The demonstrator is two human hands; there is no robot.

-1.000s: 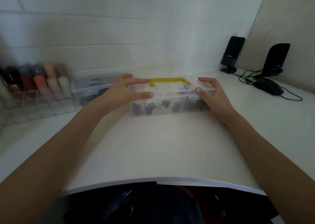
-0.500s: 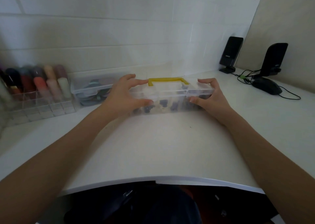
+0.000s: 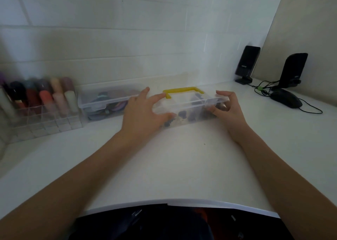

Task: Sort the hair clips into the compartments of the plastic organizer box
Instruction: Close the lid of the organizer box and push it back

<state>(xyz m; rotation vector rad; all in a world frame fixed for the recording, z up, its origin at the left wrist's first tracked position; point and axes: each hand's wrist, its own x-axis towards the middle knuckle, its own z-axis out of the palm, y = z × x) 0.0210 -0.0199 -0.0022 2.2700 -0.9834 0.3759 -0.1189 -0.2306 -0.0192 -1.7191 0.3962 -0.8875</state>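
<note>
Gripping clear plastic organizer box at both ends, box sitting on white desk toward the back, close to tiled wall. Left hand clamped on left end, fingers spread and curled over lid, thumb pressed against front wall low down. Right hand on right end, fingers curled over lid corner, thumb and one finger against front wall. Yellow handle on top of lid along far edge, lying between the two hands, touched by neither so far as can be told. Hair clips visible through clear front wall as dark and pale blobs inside, blurred, which compartment not readable. Lid appears down on box, latch state not readable. Second clear lidded box just left of organizer, behind left hand, holding round flat pieces in muted colours. Clear divided rack farther left with upright tubes in red, pink, cream and dark shades, blurred. Two black speakers at right rear corner, standing upright, well apart from organizer. Black mouse in front of nearer speaker, cables tangled beside it with a green tie. Dark clothing at bottom edge below desk rim.
</note>
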